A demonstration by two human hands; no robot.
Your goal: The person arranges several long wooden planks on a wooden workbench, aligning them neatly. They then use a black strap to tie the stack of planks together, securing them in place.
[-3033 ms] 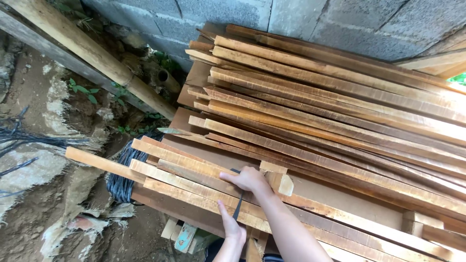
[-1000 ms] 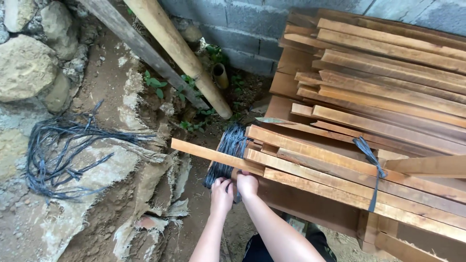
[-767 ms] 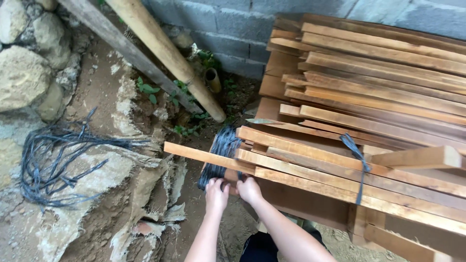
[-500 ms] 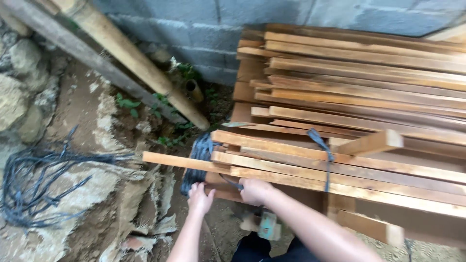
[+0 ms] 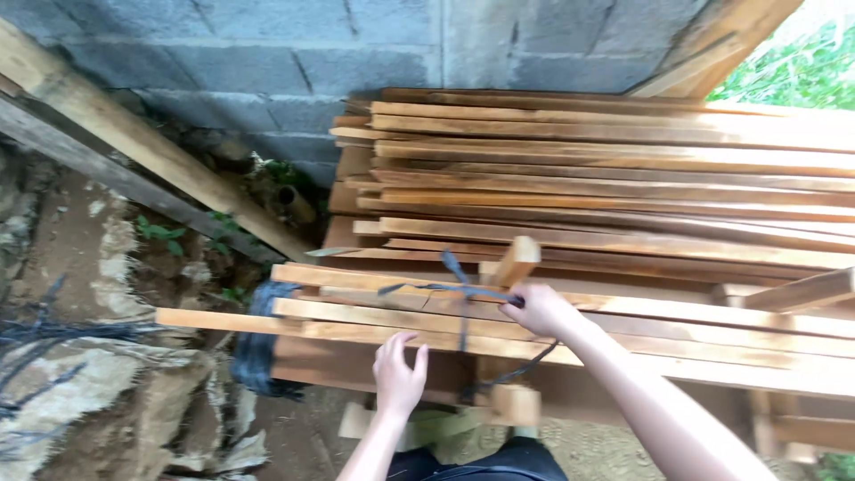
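Note:
A stack of long wooden battens (image 5: 606,187) lies against a grey block wall. My right hand (image 5: 541,309) grips a dark strap (image 5: 463,294) that loops around the front few battens (image 5: 374,321) of the stack. A short wooden block (image 5: 515,260) stands just above that hand. My left hand (image 5: 399,374) hovers with fingers apart just below the front battens, close to their underside. One batten (image 5: 214,321) sticks out further left than the others.
A dark coil of strapping (image 5: 254,356) hangs at the stack's left end. Thick poles (image 5: 134,151) lean against the wall at left. Rocks and dark cables (image 5: 53,356) lie on the ground at lower left. Green plants (image 5: 784,71) show at top right.
The view has swung right toward the stack. My right hand has moved right along the battens and taken hold of the strap; my left hand has come off the coil end and opened.

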